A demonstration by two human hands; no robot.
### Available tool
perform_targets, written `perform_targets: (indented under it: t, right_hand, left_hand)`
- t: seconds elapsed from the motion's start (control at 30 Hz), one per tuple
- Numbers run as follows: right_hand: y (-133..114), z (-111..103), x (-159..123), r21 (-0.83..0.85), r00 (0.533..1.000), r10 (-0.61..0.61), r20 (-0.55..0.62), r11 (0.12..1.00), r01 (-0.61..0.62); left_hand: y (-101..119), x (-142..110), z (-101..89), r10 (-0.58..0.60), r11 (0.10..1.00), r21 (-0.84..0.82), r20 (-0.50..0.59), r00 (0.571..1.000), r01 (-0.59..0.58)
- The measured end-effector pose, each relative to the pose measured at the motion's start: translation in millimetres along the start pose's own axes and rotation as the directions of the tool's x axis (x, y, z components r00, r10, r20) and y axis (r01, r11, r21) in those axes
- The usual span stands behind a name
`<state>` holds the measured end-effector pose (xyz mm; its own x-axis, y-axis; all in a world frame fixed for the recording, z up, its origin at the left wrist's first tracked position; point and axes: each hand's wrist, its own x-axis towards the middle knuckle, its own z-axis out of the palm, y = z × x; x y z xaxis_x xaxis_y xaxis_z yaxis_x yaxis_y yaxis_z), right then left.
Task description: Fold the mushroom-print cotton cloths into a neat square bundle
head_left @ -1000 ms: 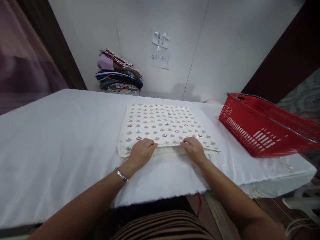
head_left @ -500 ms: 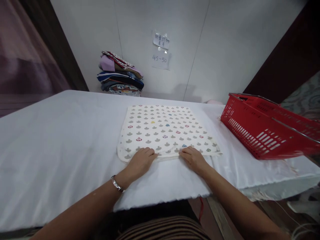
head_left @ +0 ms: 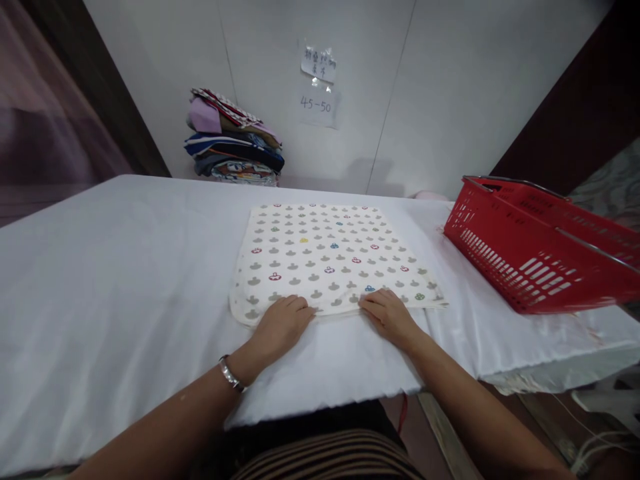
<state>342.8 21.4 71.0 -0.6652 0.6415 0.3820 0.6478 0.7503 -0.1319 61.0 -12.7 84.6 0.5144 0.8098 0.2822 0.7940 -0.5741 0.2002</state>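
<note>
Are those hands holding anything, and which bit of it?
The left hand and right hand both touch the near edge of the patterned cloth; whether they grip it or just press can't be told.

One view from the wearer's head, facing forward and down across the forearms (head_left: 167, 421) at a patterned cloth (head_left: 313, 257), fairly near, on the counter (head_left: 125, 280), a pale wall (head_left: 435, 93) beyond.

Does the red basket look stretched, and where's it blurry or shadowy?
Head view: the red basket looks stretched toward the right edge; head view: the pinkish drape at far left is blurry, the patterned cloth clearer, and a soft shadow lies on the wall.
</note>
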Motion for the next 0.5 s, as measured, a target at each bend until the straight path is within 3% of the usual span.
perform_targets:
  t: [0.27, 0.5]
  right_hand:
    - [0.2, -1.0, -0.9, 0.012, 0.999, 0.013, 0.035, 1.0, -0.013]
    - [5.1, 5.8, -1.5, 0.06, 1.0, -0.016, -0.009, 0.998, 0.017]
  left_hand:
    - [3.2, 5.2, 5.7, -0.094, 0.989, 0.117, 0.009, 0.996, 0.092]
    - [6.3, 8.5, 1.1, -0.219, 0.974, 0.062, 0.048, 0.974, 0.216]
